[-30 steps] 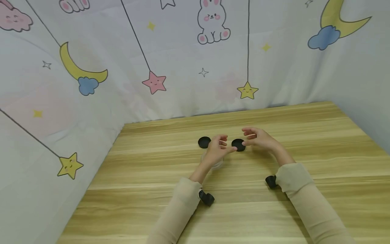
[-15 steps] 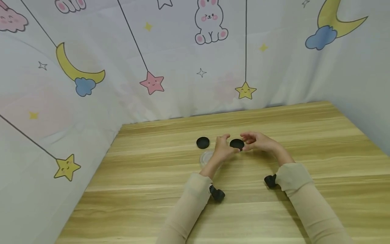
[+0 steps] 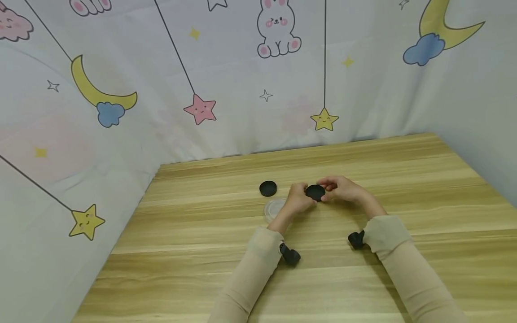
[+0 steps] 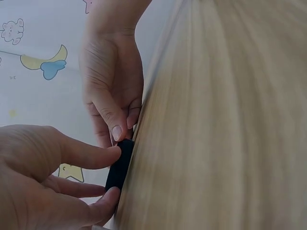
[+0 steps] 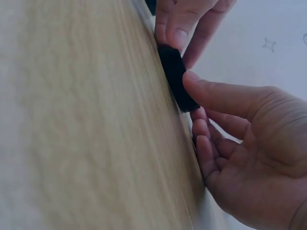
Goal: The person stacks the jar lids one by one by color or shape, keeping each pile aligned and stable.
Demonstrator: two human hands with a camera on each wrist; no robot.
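Since one second earlier, the left hand [image 3: 298, 201] has moved rightward and onto the near-left rim of a shallow black round dish [image 3: 315, 193], and the fingers of the right hand [image 3: 340, 188] have drawn in at the opposite rim. The dish occupies the centre of this two-handed grip. In the left wrist view, the left thumb and fingers are parted only by the dish, pinching its side between them. In the right wrist view, the right thumb presses the upper edge while curled fingers meet the lower edge, likewise a narrow pinch. The dish lies flat, on or barely above the wood-grain tabletop [image 3: 181, 251]; actual contact cannot be told. Left of the grip and apart from it rests a second black dish [image 3: 268, 188]. Nearer the person, just beside the left wrist and partly covered by it, is a transparent round piece [image 3: 274, 208]. Farther toward the person, beige sleeves [image 3: 412, 264] cover both forearms, each with a small black wrist camera [image 3: 290, 255] at the cuff. Beyond the grip, behind the far table edge, hangs a white curtain [image 3: 230, 63] printed with stars, moons and a rabbit.
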